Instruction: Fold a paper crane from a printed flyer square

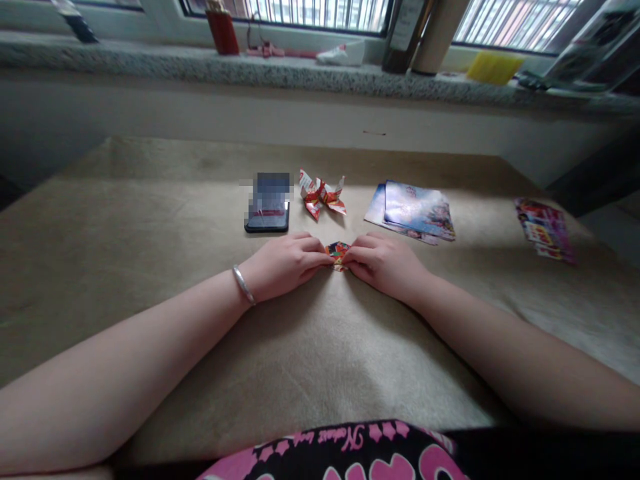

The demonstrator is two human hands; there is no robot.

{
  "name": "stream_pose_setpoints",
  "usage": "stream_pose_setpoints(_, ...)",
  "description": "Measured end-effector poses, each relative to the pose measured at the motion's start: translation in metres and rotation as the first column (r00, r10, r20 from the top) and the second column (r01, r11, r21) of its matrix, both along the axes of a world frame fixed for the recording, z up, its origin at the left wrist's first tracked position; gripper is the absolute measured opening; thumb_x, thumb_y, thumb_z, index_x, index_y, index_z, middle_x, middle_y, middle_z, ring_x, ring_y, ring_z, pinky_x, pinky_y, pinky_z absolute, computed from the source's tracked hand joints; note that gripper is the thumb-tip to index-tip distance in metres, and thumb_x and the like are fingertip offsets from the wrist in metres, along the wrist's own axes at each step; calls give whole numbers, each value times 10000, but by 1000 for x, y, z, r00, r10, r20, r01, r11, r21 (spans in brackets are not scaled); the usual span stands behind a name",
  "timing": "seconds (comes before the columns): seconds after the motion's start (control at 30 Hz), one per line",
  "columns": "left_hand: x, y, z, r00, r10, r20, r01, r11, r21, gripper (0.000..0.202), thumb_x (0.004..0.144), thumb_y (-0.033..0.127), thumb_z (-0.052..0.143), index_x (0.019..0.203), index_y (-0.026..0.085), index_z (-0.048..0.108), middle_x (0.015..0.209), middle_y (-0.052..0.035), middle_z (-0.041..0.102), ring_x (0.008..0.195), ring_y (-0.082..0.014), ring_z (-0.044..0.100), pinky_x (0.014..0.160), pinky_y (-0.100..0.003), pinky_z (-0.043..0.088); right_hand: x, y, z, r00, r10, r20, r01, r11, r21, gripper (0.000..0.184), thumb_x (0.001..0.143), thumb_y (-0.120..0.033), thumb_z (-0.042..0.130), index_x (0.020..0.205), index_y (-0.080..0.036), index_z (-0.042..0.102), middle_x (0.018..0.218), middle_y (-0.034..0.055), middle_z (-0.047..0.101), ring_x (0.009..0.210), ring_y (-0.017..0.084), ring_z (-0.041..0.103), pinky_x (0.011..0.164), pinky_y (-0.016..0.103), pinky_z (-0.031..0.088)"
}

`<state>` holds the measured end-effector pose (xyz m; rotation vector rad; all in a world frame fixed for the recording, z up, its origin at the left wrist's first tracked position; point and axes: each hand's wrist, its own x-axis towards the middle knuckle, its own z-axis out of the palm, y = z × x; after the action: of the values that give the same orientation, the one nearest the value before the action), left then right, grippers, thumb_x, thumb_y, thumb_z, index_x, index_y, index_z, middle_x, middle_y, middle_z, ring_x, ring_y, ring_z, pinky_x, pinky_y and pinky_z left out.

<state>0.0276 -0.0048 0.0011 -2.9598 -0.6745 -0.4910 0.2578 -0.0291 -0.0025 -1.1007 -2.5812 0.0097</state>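
Observation:
Between my two hands, low over the table, is a small piece of folded colourful paper (pixel 339 252) printed in red, orange and dark tones. My left hand (pixel 290 263), with a silver bangle (pixel 243 285) at the wrist, pinches its left edge. On the right edge, the fingers of my right hand (pixel 385 263) are closed in the same way. Part of the paper is hidden under the fingertips. Just beyond the hands sit red and white folded paper figures (pixel 323 195) with pointed wings, touching or nearly touching each other.
A dark phone (pixel 269 217) lies beyond my left hand. Overlapping printed sheets (pixel 419 210) lie beyond my right hand, and a fanned stack of colourful papers (pixel 545 228) is farther right. At the back, a stone windowsill (pixel 300 70) holds a red bottle (pixel 223 30) and a yellow sponge-like block (pixel 494 67).

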Motion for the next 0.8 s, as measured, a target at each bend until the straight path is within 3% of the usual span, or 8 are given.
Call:
stream_pose_setpoints(0.5, -2, 2, -1, 1000, 9, 14, -8, 998, -59, 228, 892, 202, 534, 1028, 278, 700, 911, -24, 650, 804, -137, 576, 708, -241, 472, 2, 1, 0, 999, 19, -30, -20, 999, -32, 199, 899, -259, 520, 914, -249, 719, 859, 35, 665, 806, 163, 569, 666, 267, 381)
stream_pose_setpoints(0.8, 1, -3, 4, 999, -13, -43, 12, 1000, -28, 245, 918, 230, 470, 1049, 209, 675, 949, -59, 638, 839, -159, 558, 755, -266, 482, 2, 2, 0, 998, 58, 4, -58, 998, 9, 217, 910, -239, 494, 933, -236, 709, 886, 46, 666, 817, 165, 558, 676, 268, 379)
